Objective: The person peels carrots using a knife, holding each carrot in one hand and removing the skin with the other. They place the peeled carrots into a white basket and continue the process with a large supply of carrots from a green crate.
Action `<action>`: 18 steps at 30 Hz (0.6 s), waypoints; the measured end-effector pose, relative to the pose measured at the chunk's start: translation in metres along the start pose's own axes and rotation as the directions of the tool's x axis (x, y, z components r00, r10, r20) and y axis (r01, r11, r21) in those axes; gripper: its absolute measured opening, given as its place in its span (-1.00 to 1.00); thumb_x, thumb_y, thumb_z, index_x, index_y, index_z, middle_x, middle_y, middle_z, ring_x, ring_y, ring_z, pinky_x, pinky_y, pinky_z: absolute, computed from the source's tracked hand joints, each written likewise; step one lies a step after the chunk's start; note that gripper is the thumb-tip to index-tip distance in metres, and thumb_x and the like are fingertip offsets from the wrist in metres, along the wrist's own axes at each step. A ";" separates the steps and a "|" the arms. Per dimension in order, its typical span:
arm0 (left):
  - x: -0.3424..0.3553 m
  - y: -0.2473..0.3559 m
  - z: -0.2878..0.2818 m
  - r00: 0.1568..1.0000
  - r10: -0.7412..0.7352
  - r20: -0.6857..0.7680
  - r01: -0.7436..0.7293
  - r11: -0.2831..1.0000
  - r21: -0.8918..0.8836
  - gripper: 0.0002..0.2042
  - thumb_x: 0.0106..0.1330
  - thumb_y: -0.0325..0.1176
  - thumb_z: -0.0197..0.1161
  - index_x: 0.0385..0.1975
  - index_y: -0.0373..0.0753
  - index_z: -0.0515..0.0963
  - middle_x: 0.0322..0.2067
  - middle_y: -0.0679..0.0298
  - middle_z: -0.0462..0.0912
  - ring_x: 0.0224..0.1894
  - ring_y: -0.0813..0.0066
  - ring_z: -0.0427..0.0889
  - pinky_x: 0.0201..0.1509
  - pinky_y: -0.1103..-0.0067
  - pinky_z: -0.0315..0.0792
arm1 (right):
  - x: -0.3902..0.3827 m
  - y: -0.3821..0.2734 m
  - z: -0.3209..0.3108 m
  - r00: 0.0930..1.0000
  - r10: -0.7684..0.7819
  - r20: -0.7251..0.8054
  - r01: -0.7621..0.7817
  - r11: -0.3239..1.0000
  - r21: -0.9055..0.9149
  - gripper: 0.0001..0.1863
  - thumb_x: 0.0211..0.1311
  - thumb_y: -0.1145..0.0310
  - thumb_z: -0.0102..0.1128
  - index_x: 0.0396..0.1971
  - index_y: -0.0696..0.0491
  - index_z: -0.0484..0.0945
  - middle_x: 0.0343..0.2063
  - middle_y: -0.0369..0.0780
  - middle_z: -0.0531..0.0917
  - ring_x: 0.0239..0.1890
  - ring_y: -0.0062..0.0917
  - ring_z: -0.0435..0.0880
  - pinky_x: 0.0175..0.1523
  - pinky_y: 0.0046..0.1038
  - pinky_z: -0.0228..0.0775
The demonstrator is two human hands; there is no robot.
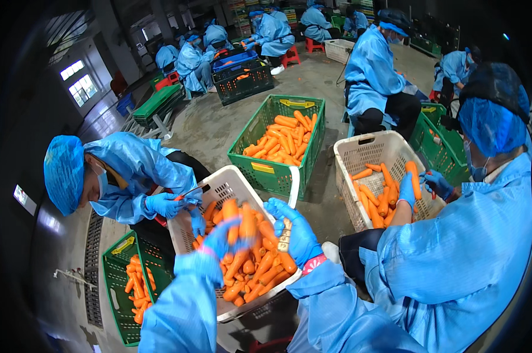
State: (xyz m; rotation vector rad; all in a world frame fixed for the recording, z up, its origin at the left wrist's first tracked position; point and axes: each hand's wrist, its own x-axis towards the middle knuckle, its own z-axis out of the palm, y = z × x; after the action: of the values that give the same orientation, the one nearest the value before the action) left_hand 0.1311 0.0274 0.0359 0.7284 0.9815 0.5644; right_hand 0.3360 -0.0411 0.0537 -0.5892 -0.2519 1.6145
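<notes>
My left hand (220, 240), in a blue glove and smeared by motion, is closed on a carrot (230, 219) above the white crate. Beside it my right hand (301, 235), also gloved in blue, grips a tool with a tan, dark-banded handle (284, 235). A pale curved strip (294, 185) rises above that hand; it may be the tool's blade, but I cannot tell. Below both hands, the white crate (223, 315) is heaped with orange carrots (254, 276). Another blurred carrot shape (248, 222) shows between my hands.
At the left, a co-worker (142, 182) leans over the same crate with a tool. Another co-worker (454, 235) at the right holds a carrot over a second white crate (345, 176). Green crates of carrots stand ahead (242, 167) and at lower left (115, 312). More workers sit behind.
</notes>
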 end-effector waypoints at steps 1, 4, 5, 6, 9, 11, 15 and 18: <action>0.035 0.027 0.004 0.989 0.111 0.099 -0.099 0.988 -0.120 -0.42 0.20 -0.06 0.21 0.14 -0.23 0.25 -0.04 -0.02 0.47 -0.05 -0.04 0.54 -0.13 0.27 0.58 | 0.005 0.003 -0.009 1.000 0.015 0.012 -0.016 0.996 0.086 -0.76 0.22 0.34 0.10 -0.12 0.03 0.52 -0.20 -0.30 0.62 -0.64 -0.79 0.37 -0.56 -0.75 0.24; 0.072 0.117 0.050 0.932 0.355 0.074 -0.311 0.888 -0.339 -0.08 0.14 0.05 0.24 0.33 -0.17 -0.23 0.17 -0.08 0.20 0.03 -0.16 0.43 0.03 0.19 0.48 | 0.003 0.001 -0.018 0.998 0.066 -0.018 -0.059 0.963 0.265 -0.77 0.20 0.35 0.13 -0.14 0.01 0.52 -0.21 -0.31 0.62 -0.63 -0.78 0.40 -0.58 -0.74 0.26; 0.073 0.132 0.079 0.923 0.324 -0.207 -0.382 0.831 -0.405 -0.28 0.18 0.10 0.17 0.26 -0.11 0.10 0.14 -0.04 0.26 -0.06 -0.03 0.51 -0.14 0.29 0.56 | 0.009 -0.002 -0.031 0.995 0.093 -0.029 -0.080 0.951 0.299 -0.75 0.18 0.36 0.16 -0.12 -0.02 0.52 -0.24 -0.31 0.62 -0.65 -0.77 0.41 -0.60 -0.72 0.28; 0.076 0.138 0.078 0.902 0.421 -0.092 -0.428 0.848 -0.313 -0.04 0.18 0.05 0.20 0.34 -0.14 -0.39 0.27 -0.03 0.04 0.04 -0.02 0.45 -0.02 0.28 0.50 | 0.008 -0.008 -0.035 0.996 0.074 -0.046 -0.057 0.953 0.298 -0.74 0.18 0.36 0.16 -0.11 -0.02 0.52 -0.24 -0.31 0.62 -0.66 -0.77 0.40 -0.60 -0.72 0.27; 0.083 0.120 0.041 0.923 0.380 0.057 -0.375 0.923 -0.088 -0.35 0.28 0.01 0.08 0.26 -0.19 0.06 0.07 0.03 0.36 -0.11 0.18 0.53 -0.08 0.40 0.48 | 0.002 -0.017 -0.032 0.996 0.030 -0.085 -0.002 0.950 0.311 -0.73 0.18 0.36 0.15 -0.10 -0.03 0.52 -0.25 -0.31 0.62 -0.68 -0.77 0.36 -0.60 -0.72 0.27; 0.077 0.079 -0.011 0.970 0.211 0.124 -0.225 0.968 0.111 -0.46 0.28 0.00 0.08 0.16 -0.19 0.30 -0.09 0.09 0.52 -0.17 0.26 0.56 -0.07 0.46 0.47 | 0.004 -0.014 -0.029 0.998 0.023 -0.055 -0.005 0.954 0.300 -0.74 0.17 0.32 0.17 -0.13 -0.01 0.52 -0.23 -0.30 0.61 -0.66 -0.76 0.38 -0.60 -0.73 0.29; 0.020 -0.032 -0.099 0.996 -0.063 -0.069 0.092 0.517 0.851 -0.55 0.29 -0.01 0.05 0.01 -0.21 0.47 -0.08 0.15 0.57 -0.05 0.30 0.55 0.04 0.48 0.41 | 0.002 0.003 -0.027 0.995 0.050 -0.087 -0.036 0.987 0.158 -0.73 0.18 0.23 0.14 -0.12 -0.06 0.55 -0.28 -0.36 0.62 -0.65 -0.75 0.35 -0.55 -0.67 0.25; -0.014 -0.085 -0.189 0.944 -0.328 -0.023 -0.060 -0.240 0.969 -0.52 0.24 0.00 0.06 -0.03 -0.27 0.51 0.02 0.09 0.51 0.07 0.21 0.47 0.19 0.48 0.28 | 0.005 0.013 -0.016 0.995 0.086 -0.053 -0.075 0.981 0.176 -0.74 0.19 0.32 0.12 -0.11 -0.01 0.54 -0.30 -0.34 0.62 -0.61 -0.72 0.44 -0.54 -0.67 0.32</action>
State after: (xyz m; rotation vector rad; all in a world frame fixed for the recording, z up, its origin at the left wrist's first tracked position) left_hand -0.0343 0.0181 -0.0894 2.1170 1.1132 -0.8660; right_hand 0.3333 -0.0413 0.0325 -0.5180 -0.0412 1.6742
